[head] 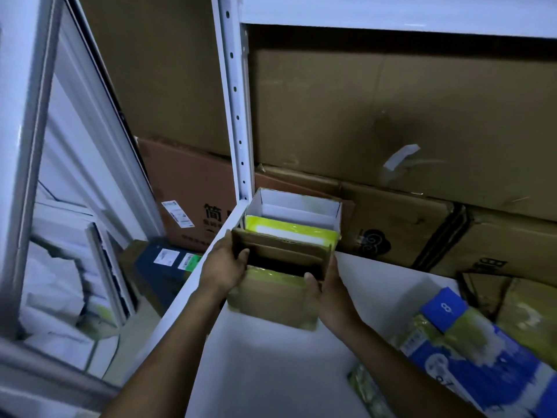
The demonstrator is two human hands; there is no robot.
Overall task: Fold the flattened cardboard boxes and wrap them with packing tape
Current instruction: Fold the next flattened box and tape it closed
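The folding and taping of this one look done. The brown box (271, 300) is squared up, open at the top, with yellowish tape shining across its near wall. The step in hand seems to be putting it away among the finished ones.

It is near the back left corner of the white shelf (271, 372), close to the left edge and just in front of a white-lined box (294, 212) banded with yellow-green tape. Whether its base is down on the shelf or just above it I cannot tell, as the lower edge is blurred.

The left hand (224, 263) clasps the box's left wall, thumb hooked over the rim into the opening. The right hand (327, 289) clasps the right wall, thumb laid on the near rim. The other fingers of both hands are hidden behind the cardboard. Both forearms reach forward, converging on the box.

The next move probably calls for seating the box square against the white-lined one, keeping the thin walls from bowing, then letting go with both hands and fetching another flattened box. None shows plainly here, though a blue and white carton (470, 357) lies at the shelf's right edge
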